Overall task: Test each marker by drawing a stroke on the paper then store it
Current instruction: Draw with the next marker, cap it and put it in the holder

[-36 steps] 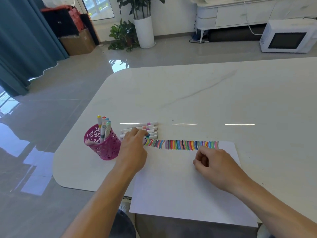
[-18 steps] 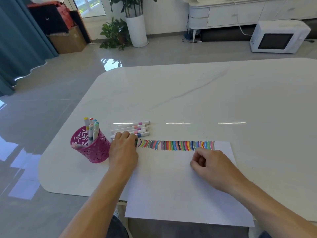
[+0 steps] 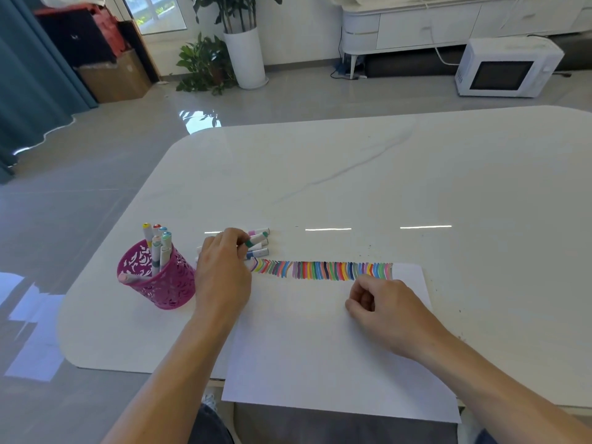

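White worktop carries the paper, its top edge striped with test strokes. The pink holder at left stores markers, probably tested ones. The right hand, curled and empty, seemingly steadies the sheet. The left hand pinches a green-banded marker above the loose row.

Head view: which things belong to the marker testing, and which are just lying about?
Job: green-banded marker in left hand, loose markers, pink holder, striped paper under right hand.
Lying about: microwave, potted plant, cardboard box.
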Action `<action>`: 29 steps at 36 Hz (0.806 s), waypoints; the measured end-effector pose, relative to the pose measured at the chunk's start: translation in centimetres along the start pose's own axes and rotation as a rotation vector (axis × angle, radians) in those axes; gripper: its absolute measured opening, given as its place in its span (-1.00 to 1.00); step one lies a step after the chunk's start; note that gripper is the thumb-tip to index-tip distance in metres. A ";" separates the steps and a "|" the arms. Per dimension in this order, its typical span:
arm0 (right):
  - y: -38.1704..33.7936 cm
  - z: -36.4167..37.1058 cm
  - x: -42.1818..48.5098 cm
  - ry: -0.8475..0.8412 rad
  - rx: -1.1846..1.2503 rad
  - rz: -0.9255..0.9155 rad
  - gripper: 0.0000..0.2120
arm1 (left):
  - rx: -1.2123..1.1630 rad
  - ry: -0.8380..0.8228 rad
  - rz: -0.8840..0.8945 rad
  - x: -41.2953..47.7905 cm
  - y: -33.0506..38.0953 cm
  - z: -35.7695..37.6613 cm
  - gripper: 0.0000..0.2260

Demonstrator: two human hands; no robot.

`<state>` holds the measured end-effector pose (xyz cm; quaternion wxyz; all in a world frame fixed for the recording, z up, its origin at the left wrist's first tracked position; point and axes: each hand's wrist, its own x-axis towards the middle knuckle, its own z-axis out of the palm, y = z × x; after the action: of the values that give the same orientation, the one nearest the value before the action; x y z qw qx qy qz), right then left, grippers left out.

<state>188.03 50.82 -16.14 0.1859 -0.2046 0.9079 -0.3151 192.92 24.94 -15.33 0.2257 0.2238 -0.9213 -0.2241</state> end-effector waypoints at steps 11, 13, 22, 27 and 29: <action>0.1 0.0 -0.1 0.023 0.090 -0.070 -0.86 | -0.325 -0.010 0.058 -0.5 3.6 -1.0 -0.77; -0.1 -0.1 -0.2 0.061 0.189 -0.089 -0.85 | -0.347 -0.056 0.092 -0.8 4.2 -0.9 -0.75; -0.7 -0.9 -0.3 0.148 0.335 -0.211 -0.91 | -0.638 -0.342 0.010 -2.4 6.8 0.2 -0.61; -0.1 -0.7 -0.4 0.090 0.271 -0.230 -0.64 | -0.684 -0.426 0.038 -3.4 8.2 1.3 -0.37; 0.3 -0.8 -0.4 0.082 0.260 -0.234 -0.63 | -0.695 -0.450 0.047 -3.8 8.6 1.5 -0.40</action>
<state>187.98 51.61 -15.64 0.1356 -0.2698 0.8363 -0.4576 192.46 34.23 -13.32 0.0857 0.0588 -0.8220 -0.5599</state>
